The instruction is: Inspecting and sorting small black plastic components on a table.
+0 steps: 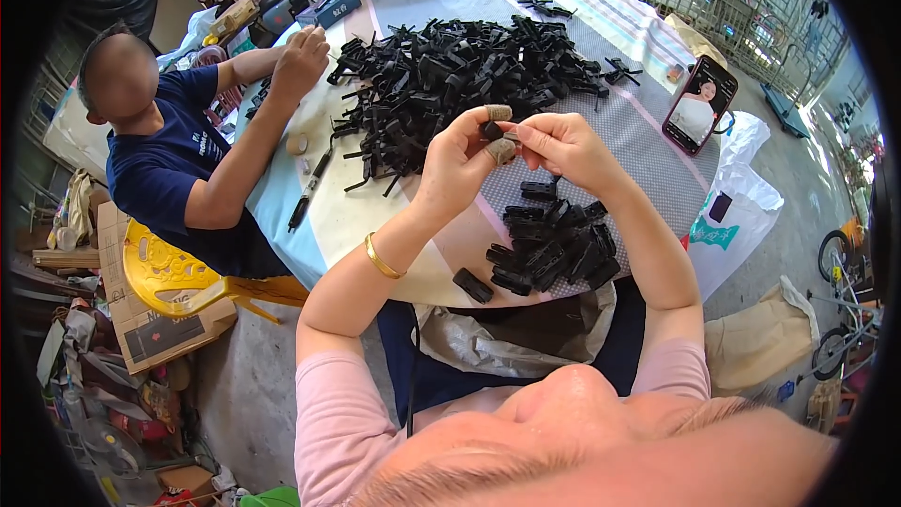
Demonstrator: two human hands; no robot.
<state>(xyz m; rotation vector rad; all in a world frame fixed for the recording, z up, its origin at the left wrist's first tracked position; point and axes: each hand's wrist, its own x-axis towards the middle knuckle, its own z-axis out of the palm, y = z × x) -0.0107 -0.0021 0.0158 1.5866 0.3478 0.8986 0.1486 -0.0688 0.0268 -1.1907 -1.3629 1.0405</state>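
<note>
Over the near part of the table, my left hand [453, 167] pinches a small black plastic part [491, 131] between thumb and forefinger, both wrapped in tan coverings. My right hand [566, 149] meets it from the right, thumb and forefinger pressed together at the part's edge. What the right fingertips grip is too small to make out. Beyond my hands spreads a big heap of black plastic pieces [450, 66] with thin prongs sticking out. Closer to me lies a smaller pile of black blocky pieces [554, 244], just below my hands.
A person [178, 150] in a dark blue shirt sits at the left, hands raised together over the table. A phone [700, 105] stands upright at the right edge beside a white plastic bag [737, 192]. A black pen-like tool [310, 190] and tape roll [297, 144] lie left of the heap.
</note>
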